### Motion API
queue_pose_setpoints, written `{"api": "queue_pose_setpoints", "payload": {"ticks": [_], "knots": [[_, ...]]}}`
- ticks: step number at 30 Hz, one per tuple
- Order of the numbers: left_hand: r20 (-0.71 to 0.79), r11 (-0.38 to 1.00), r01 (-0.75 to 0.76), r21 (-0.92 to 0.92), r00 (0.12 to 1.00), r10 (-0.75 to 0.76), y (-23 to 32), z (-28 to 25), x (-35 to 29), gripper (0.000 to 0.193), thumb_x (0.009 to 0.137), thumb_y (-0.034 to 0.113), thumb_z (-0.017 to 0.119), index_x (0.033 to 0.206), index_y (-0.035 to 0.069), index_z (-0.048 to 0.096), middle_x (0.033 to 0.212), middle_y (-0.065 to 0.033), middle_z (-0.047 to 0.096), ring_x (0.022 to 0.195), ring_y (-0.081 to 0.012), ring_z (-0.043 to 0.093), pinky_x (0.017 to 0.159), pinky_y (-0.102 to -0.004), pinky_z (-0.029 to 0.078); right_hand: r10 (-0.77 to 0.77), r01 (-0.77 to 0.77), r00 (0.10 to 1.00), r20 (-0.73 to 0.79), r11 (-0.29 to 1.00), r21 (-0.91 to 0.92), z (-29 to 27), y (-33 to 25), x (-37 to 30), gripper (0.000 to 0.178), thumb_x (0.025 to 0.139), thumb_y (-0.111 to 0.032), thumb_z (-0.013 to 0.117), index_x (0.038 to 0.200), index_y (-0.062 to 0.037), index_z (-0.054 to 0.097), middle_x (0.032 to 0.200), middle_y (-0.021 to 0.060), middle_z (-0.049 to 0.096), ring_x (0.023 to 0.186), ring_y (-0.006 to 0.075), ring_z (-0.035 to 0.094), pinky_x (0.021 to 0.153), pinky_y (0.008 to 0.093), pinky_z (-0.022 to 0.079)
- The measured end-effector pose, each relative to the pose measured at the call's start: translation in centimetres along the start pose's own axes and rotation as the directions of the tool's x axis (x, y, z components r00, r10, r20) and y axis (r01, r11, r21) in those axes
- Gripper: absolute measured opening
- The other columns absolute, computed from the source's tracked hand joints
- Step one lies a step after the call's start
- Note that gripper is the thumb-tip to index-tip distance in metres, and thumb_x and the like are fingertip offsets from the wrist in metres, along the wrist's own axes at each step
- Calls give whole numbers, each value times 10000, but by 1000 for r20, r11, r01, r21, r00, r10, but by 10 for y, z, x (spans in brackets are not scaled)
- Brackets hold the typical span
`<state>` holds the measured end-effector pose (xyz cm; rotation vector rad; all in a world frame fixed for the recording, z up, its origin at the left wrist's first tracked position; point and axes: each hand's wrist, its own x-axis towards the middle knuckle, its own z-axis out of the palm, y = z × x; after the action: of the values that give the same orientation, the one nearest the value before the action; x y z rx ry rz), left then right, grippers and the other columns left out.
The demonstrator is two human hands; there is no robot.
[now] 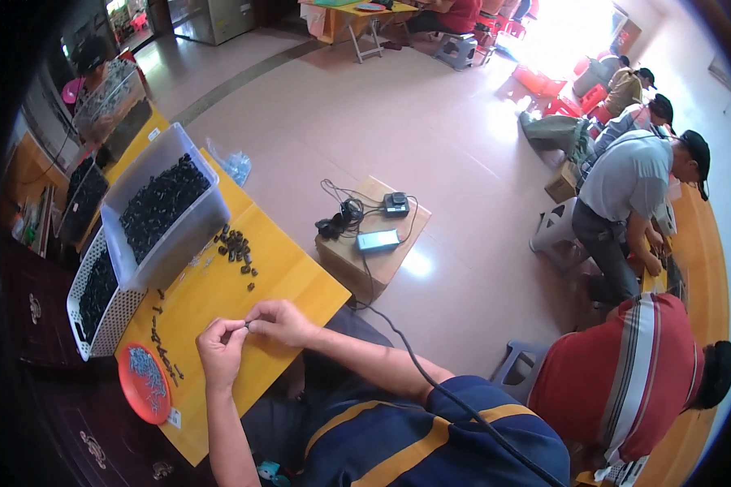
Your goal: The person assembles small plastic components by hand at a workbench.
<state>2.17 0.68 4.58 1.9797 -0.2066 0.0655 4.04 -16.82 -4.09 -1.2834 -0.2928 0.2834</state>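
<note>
Over the yellow table (280, 264), my left hand (221, 347) and my right hand (281, 323) meet fingertip to fingertip. Both are closed in a pinch on a small dark part (247, 325), mostly covered by the fingers and too small to name. Left of my hands, a row of small black pieces (161, 347) runs along the table. An orange-red plate (164, 414) of small silvery screw-like pieces (144, 371) lies near my left forearm. Beyond my hands is a loose cluster of small black parts (235, 246), with a few thin pale bits (196, 260) beside it.
A translucent bin (130, 272) and a white perforated basket (122, 325), both holding black parts, stand at the table's left. A cardboard box (353, 272) carries a light-blue device (378, 240) and cables. A black cable (410, 349) crosses my right arm. Other people sit working at right.
</note>
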Motion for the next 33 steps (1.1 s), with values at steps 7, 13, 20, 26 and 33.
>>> {"api": "queue_pose_setpoints", "payload": {"ticks": [7, 13, 20, 26, 33], "knots": [[-95, 970, -173, 169, 977, 190, 16, 14, -1, 176, 868, -70, 724, 1042, -46, 730, 911, -102, 705, 819, -178, 683, 751, -296, 551, 72, -69, 997, -18, 986, 152, -2, -13, 0, 159, 1037, -140, 658, 1134, -15, 649, 963, 5, 690, 817, 83, 644, 714, 242, 521], [-82, 938, -215, 273, 966, 245, 37, 9, -7, 388, 860, -56, 727, 1241, -26, 664, 1037, -154, 710, 901, -272, 705, 816, -356, 574, 113, -157, 986, 125, 884, 440, 5, -21, -6, 160, 1057, -208, 640, 1144, -74, 628, 1017, -5, 680, 885, 90, 650, 794, 244, 528], [-39, 752, -317, 578, 910, 413, 39, 5, -13, 409, 821, -25, 757, 1220, -14, 672, 1137, -194, 688, 1037, -367, 685, 893, -424, 567, 216, -248, 968, 126, 762, 598, 26, -31, -10, 161, 1059, -287, 637, 1095, -130, 654, 994, -40, 675, 913, 73, 635, 861, 275, 526], [0, 694, -350, 630, 893, 450, 35, 1, -15, 337, 829, 9, 754, 1159, -11, 689, 1095, -177, 708, 996, -365, 695, 861, -433, 570, 223, -261, 965, 138, 750, 607, 32, -31, -14, 171, 1053, -293, 646, 1064, -122, 660, 988, -35, 670, 903, 80, 629, 869, 276, 526], [88, 682, -427, 594, 877, 472, 37, -3, -18, 289, 815, 13, 763, 1099, -6, 709, 1017, -169, 712, 929, -362, 697, 816, -418, 563, 218, -264, 964, 149, 775, 574, 31, -23, -18, 175, 1036, -301, 669, 1070, -129, 680, 976, -39, 670, 877, 71, 613, 819, 257, 502]]}}
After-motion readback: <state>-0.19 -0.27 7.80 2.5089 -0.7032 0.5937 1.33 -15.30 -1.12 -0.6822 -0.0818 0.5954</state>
